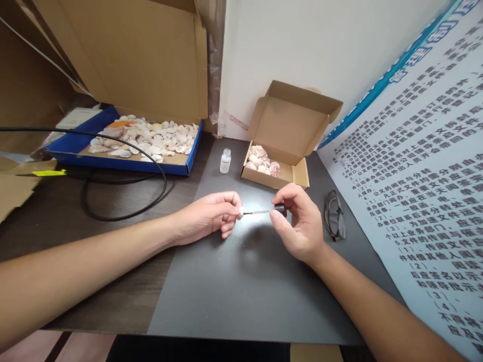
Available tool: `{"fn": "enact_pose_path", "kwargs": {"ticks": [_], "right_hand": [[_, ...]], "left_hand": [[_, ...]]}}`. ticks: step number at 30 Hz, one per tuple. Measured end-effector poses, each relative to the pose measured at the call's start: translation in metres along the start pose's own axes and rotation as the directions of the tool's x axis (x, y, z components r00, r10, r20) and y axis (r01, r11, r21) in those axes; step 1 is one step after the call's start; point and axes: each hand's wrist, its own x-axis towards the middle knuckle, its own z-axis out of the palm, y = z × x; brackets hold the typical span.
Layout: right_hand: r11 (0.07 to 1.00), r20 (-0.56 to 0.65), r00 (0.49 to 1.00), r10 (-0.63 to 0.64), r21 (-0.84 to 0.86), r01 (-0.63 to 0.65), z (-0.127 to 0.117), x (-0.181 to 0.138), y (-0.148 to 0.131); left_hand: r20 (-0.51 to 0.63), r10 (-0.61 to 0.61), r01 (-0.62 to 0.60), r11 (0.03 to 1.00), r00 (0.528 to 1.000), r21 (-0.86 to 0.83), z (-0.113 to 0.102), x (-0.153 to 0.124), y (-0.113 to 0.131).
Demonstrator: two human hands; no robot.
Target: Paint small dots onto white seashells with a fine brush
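Observation:
My left hand [211,216] pinches a small pale shell [240,212] between its fingertips, just above the dark mat [241,291]. My right hand [298,221] grips the black cap of a thin brush [279,209], and the brush's tip touches the shell. A small clear bottle [225,161] stands uncapped behind my hands. To its right, a little cardboard box [287,136] with its lid up holds several pinkish shells [262,163].
A blue tray [75,143] with many white shells sits at the back left under a large cardboard flap. A black cable [124,151] loops over the desk. Folded glasses [334,216] lie to the right, beside a leaning printed poster [426,176].

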Motion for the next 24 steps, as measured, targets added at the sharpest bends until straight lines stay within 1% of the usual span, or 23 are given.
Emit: {"fn": "enact_pose_path", "kwargs": {"ticks": [13, 24], "right_hand": [[0.999, -0.019, 1.0, 0.018, -0.037, -0.018, 0.0022, 0.0008, -0.0005], [0.999, -0.001, 1.0, 0.03, -0.042, -0.03, 0.0014, 0.0009, -0.0008]], "left_hand": [[-0.008, -0.012, 0.012, 1.0, 1.0, 0.0, -0.0002, 0.0009, -0.0003], [-0.008, -0.021, 0.021, 1.0, 1.0, -0.002, 0.0001, 0.0004, -0.0002]]}}
